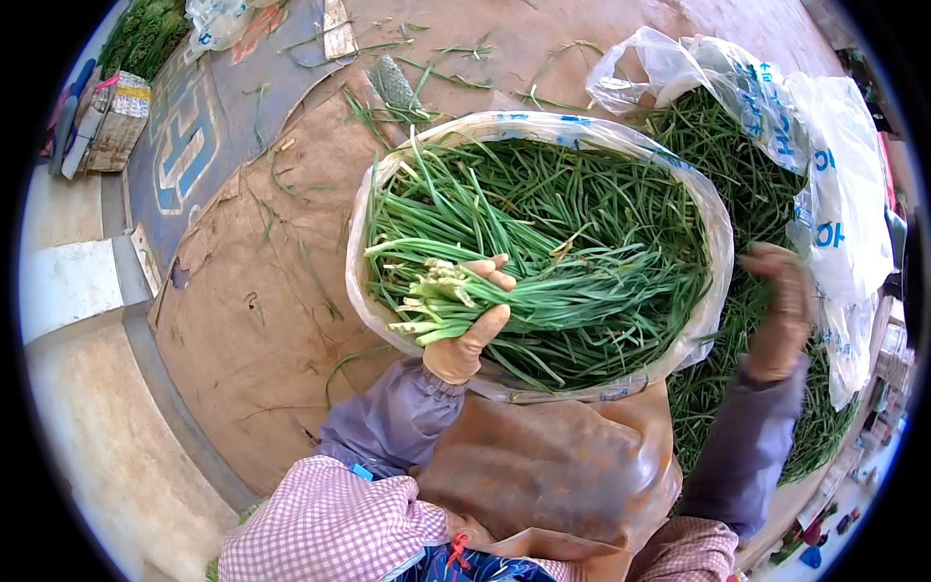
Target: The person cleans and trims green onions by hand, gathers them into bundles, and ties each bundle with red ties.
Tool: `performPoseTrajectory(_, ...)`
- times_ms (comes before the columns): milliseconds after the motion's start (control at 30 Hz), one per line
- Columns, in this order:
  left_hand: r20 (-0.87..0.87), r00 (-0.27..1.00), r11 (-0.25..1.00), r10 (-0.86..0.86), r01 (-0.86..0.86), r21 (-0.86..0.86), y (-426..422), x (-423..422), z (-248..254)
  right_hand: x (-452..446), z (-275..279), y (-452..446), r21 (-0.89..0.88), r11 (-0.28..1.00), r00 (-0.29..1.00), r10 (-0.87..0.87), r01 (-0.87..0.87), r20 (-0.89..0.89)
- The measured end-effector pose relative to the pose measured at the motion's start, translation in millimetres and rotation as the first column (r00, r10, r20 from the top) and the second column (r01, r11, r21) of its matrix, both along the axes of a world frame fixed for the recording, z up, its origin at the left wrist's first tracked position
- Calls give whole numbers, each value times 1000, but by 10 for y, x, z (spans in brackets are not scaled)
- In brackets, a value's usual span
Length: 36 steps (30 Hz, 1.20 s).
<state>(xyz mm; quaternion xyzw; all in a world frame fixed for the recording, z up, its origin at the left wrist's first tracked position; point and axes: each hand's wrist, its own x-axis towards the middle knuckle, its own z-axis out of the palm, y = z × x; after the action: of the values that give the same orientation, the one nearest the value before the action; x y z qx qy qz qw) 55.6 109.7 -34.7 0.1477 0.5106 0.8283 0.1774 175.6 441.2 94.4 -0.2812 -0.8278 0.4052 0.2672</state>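
My left hand (458, 351) is closed around the pale stem ends of a bunch of garlic chives (582, 286). The thumb lies across the front, and the long green leaves trail to the right. Under the bunch is a round container lined with a clear plastic bag (713, 218), full of more loose green chives (592, 179). Off to the right, my right hand (779, 310) is raised above a second pile of greens (693, 412). Its fingers look stretched out, slightly blurred, with nothing visible in them.
White plastic with blue print (839, 194) lies folded back beside the right-hand pile. A brown apron (553, 456) covers my lap. Loose leaves are strewn over the brown ground sheet (247, 359). At the upper left are a white box (118, 121) and more greens (141, 39).
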Motion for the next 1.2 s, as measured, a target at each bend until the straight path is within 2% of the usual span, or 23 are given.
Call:
performPoseTrajectory(67, 73, 997, 1000, -12, 14, -27, 62, -1, 117, -448, -112, -809, -240, 905, 934, 356, -352, -28)
performPoseTrajectory(133, 82, 997, 993, 1, 9, -116, 92, -38, 232, -744, -362, -1335, -427, 703, 811, 566, -569, -151)
performPoseTrajectory(167, 177, 984, 973, -28, 67, -221, 64, -51, 306, -847, -545, -1446, -369, 608, 705, 663, -703, -251)
performPoseTrajectory(200, 277, 960, 939, -42, 132, -316, 32, -52, 347, -922, -566, -1542, -360, 538, 632, 739, -762, -233)
performPoseTrajectory(233, 127, 991, 949, -42, 79, -306, 87, -77, 341, -937, -643, -1704, -472, 461, 631, 713, -751, -307)
performPoseTrajectory(267, 139, 972, 920, -191, 226, -319, 104, -96, 365, -951, -759, -1695, -297, 503, 567, 801, -811, -191)
performPoseTrajectory(300, 293, 951, 991, -102, 124, -56, 178, 8, 342, -953, -765, -1686, -371, 498, 580, 800, -784, -150)
performPoseTrajectory(367, 178, 970, 925, -164, 214, -314, 276, 58, 315, -948, -724, -1715, -445, 547, 632, 773, -709, -55)
performPoseTrajectory(433, -109, 903, 601, -416, 183, -778, 390, 54, 382, -891, -674, -1709, -534, 605, 768, 624, -590, -142)
performPoseTrajectory(467, -282, 660, 230, -697, -166, -959, 402, 78, 441, -877, -679, -1724, -563, 632, 831, 518, -533, -205)
performPoseTrajectory(500, -323, 743, 454, -586, -28, -890, 380, 77, 468, -850, -593, -1675, -584, 658, 871, 448, -474, -202)
performPoseTrajectory(533, -235, 788, 502, -569, 107, -858, 382, 70, 516, -830, -536, -1639, -590, 690, 906, 351, -421, -235)
performPoseTrajectory(600, -229, 769, 455, -596, 89, -886, 371, 36, 562, -699, -564, -1487, -746, 525, 912, 237, -410, -335)
performPoseTrajectory(700, -287, 751, 357, -595, -74, -931, 233, -21, 221, -508, -454, -1228, -717, 568, 907, 147, -404, -395)
performPoseTrajectory(733, -315, 756, 371, -574, -104, -923, 156, -49, 37, -453, -436, -1108, -673, 609, 888, 121, -420, -444)
performPoseTrajectory(800, -350, 716, 452, -604, -53, -890, -15, -97, -21, -342, -419, -896, -789, 469, 884, -37, -397, -467)
performPoseTrajectory(900, -471, 801, 625, -370, -161, -764, -281, 43, 306, -301, -407, -880, -754, 525, 893, 26, -394, -449)
performPoseTrajectory(967, -478, 873, 724, -95, -269, -635, -465, 52, 278, -341, -436, -937, -701, 555, 885, 166, -448, -434)
performPoseTrajectory(1000, -438, 897, 737, 60, -336, -586, -556, 22, 278, -380, -443, -998, -697, 514, 865, 244, -499, -439)
performPoseTrajectory(1067, -581, 814, 482, 11, -513, -710, -668, -284, 295, -454, -490, -1160, -728, 456, 854, 361, -512, -375)
performPoseTrajectory(1100, -607, 785, 397, -128, -520, -756, -726, -472, 198, -508, -450, -1242, -758, 441, 857, 420, -481, -300)
performPoseTrajectory(1133, -612, 745, 306, -264, -537, -786, -799, -614, 65, -561, -471, -1308, -728, 508, 852, 484, -460, -201)
performPoseTrajectory(1200, -519, 752, 271, -407, -443, -855, -861, -731, -86, -660, -465, -1431, -692, 537, 812, 571, -482, -122)
